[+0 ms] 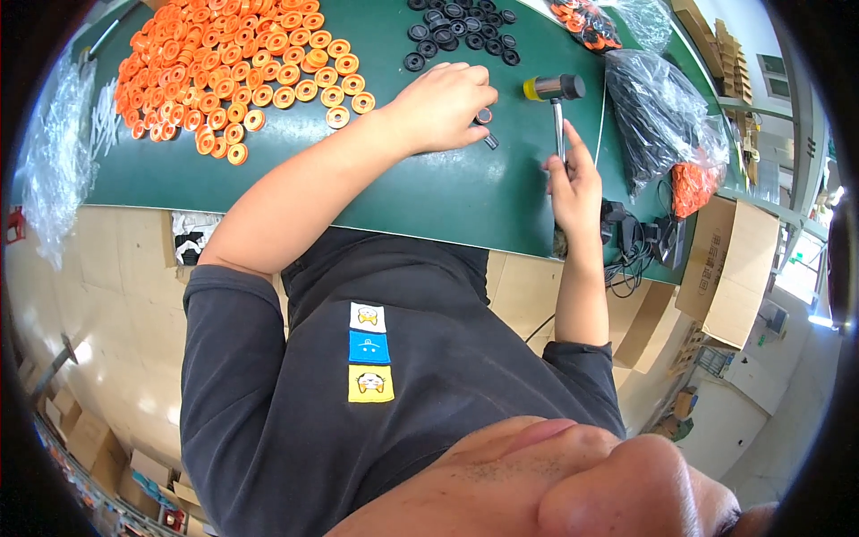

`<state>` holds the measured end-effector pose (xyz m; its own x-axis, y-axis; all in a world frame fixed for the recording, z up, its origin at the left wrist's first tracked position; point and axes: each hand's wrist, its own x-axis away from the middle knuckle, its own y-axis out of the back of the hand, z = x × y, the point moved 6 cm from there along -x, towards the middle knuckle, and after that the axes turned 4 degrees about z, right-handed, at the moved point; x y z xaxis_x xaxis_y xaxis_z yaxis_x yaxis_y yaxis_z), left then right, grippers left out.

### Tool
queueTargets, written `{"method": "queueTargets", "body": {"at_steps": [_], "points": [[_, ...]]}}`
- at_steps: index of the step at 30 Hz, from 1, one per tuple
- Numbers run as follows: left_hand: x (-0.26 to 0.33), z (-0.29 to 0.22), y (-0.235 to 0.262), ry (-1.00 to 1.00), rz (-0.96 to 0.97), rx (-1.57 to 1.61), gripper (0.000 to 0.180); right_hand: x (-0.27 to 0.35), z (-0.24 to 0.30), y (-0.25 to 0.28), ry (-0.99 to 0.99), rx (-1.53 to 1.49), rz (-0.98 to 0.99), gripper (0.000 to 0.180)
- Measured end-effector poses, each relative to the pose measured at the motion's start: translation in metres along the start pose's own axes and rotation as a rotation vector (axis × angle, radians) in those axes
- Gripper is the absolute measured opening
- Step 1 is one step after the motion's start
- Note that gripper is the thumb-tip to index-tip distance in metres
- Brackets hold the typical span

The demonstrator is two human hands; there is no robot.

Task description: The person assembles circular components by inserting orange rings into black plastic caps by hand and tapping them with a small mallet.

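Note:
Over the green table my left hand [447,109] is closed, its fingertips around a small dark round part [484,116] with a hint of orange at its edge. Just below those fingertips, a short dark cylindrical piece [491,141] shows against the tabletop; whether the two are joined I cannot tell. My right hand [575,183] grips the handle of a two-faced mallet [557,88], thumb and index finger along the shaft. The mallet's head has a yellow face toward the left and a black face toward the right, and it is raised near the left hand's right side.
Many orange wheel-like rings [233,63] are heaped at the far left of the green table [394,192]. Black round caps [461,31] lie at the back middle. A clear bag of black parts [662,116] sits at right, near cables [631,246] and a cardboard box [729,268].

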<state>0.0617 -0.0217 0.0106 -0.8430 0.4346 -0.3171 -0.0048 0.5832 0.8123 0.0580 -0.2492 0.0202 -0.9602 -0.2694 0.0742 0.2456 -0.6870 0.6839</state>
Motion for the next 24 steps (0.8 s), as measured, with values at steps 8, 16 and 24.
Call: {"method": "queueTargets", "body": {"at_steps": [8,16,24], "points": [[-0.001,0.005,0.001,0.059,0.04,0.047,0.023,-0.031,0.009,0.04,0.326,0.628,-0.16,0.039],[-0.003,0.009,0.013,0.065,-0.067,0.076,0.022,-0.072,0.067,-0.03,0.435,0.33,-0.03,0.041],[-0.016,0.064,0.106,0.329,-0.369,-0.089,0.018,-0.078,0.06,-0.059,0.583,0.358,-0.168,0.035]]}}
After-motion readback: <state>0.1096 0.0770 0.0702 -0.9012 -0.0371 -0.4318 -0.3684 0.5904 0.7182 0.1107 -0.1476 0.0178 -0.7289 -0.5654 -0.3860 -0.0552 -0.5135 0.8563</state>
